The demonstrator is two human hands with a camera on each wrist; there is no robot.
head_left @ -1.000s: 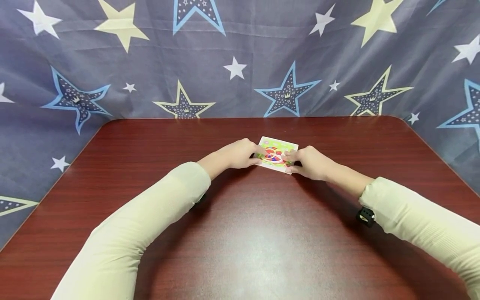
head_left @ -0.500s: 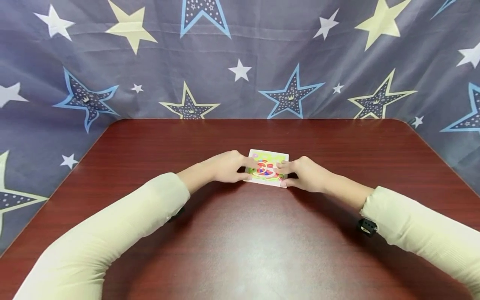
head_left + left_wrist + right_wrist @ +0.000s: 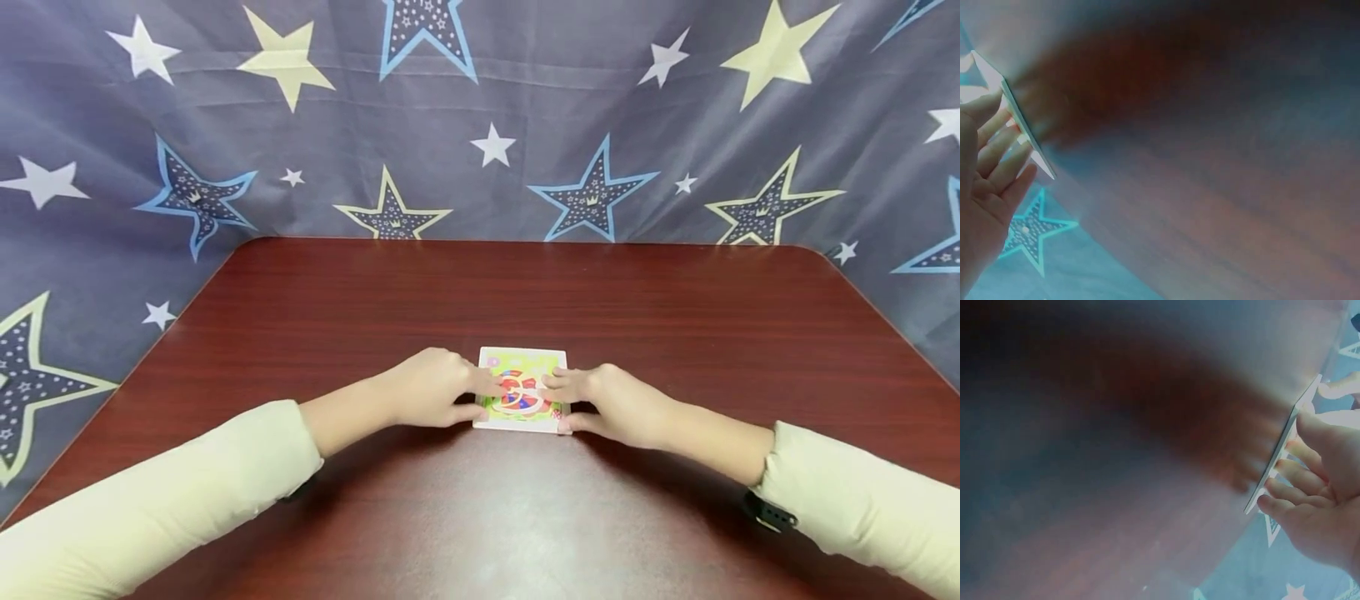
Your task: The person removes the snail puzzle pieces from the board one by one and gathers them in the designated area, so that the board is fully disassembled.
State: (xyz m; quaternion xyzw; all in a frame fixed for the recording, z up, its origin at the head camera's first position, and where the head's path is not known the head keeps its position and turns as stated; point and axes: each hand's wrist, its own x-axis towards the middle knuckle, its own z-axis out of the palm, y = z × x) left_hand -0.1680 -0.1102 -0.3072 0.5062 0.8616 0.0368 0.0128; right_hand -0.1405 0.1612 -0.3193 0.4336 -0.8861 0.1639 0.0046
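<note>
From where I stand, a small square board lies on the worktop, out in front of the person. The left hand and right hand come at it from opposite sides, which likely keeps it level and square. On both hands the fingers look fairly straight and a little apart, resting over the printed face rather than wrapped round it, with the thumbs by the near corners, perhaps to steady that edge. I can't tell how hard they press. The board carries a bright picture inside a white border; I can make out no brand or lettering. The hanging cloth shows stars, some with little crowns.
</note>
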